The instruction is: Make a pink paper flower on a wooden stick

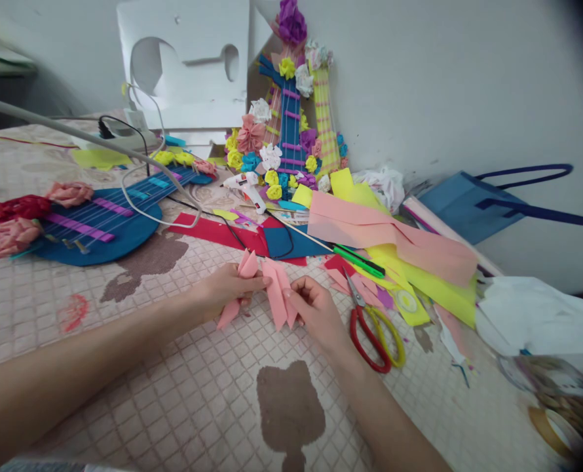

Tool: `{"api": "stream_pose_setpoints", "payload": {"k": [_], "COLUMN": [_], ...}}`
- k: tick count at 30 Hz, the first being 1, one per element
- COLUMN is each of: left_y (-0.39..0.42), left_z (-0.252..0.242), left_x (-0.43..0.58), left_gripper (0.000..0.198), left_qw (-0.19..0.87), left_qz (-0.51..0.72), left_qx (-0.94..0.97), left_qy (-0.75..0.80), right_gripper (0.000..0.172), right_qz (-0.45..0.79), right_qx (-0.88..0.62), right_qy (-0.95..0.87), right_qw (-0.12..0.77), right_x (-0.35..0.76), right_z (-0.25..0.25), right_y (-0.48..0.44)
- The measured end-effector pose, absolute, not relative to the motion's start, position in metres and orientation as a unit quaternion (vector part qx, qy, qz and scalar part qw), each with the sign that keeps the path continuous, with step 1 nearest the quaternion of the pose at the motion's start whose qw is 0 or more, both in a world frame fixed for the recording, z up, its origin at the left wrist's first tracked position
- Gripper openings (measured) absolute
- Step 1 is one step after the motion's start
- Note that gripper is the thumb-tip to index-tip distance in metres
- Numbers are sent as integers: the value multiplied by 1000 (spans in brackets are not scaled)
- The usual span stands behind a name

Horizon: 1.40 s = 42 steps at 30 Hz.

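My left hand (pixel 230 288) pinches a folded piece of pink paper (pixel 230 313) between thumb and fingers. A second pleated pink paper piece (pixel 276 298) is gripped at its right edge by my right hand (pixel 316 308), and my left thumb reaches to its upper left. Both hands are above the quilted tablecloth, close together. Just right of my right hand lie scissors (pixel 370 337) with one red and one yellow handle, blades open a little. Pink paper scraps (pixel 365 288) lie under and behind the blades, beside a green utility knife (pixel 359 261).
A blue paper guitar (pixel 99 229) with paper flowers lies at left, crossed by a white cable. Decorated guitars (pixel 290 124) lean on the wall behind a glue gun (pixel 246 189). Pink sheets (pixel 394 239), a blue bag (pixel 468 206) and a tape roll (pixel 551 432) are at right.
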<state>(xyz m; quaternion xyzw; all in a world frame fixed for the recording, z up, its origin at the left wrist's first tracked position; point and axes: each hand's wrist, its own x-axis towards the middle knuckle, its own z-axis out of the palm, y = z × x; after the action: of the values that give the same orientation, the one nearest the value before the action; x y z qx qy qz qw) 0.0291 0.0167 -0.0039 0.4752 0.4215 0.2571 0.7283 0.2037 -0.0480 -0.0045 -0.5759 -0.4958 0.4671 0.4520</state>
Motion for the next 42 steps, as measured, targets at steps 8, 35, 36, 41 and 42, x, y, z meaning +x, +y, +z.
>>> {"api": "stream_pose_setpoints", "payload": {"k": [8, 35, 36, 41, 42], "left_y": [16, 18, 17, 14, 14], "left_z": [-4, -8, -7, 0, 1], "left_x": [32, 35, 34, 34, 34], "left_gripper": [34, 36, 36, 35, 36], "left_qw": [730, 771, 772, 765, 765], "left_qz": [269, 352, 349, 346, 348], "left_qx": [459, 333, 335, 338, 335], "left_qy": [430, 413, 412, 425, 426], "right_gripper": [19, 54, 55, 57, 57], "right_qz": [461, 182, 176, 188, 190], "right_qx": [-570, -567, -568, -572, -572], "right_qy": [-529, -719, -722, -699, -695], "right_qw": [427, 357, 354, 387, 393], "right_x": [203, 179, 179, 179, 179], "right_z": [-5, -9, -11, -14, -14], "right_y": [-50, -59, -59, -56, -56]}}
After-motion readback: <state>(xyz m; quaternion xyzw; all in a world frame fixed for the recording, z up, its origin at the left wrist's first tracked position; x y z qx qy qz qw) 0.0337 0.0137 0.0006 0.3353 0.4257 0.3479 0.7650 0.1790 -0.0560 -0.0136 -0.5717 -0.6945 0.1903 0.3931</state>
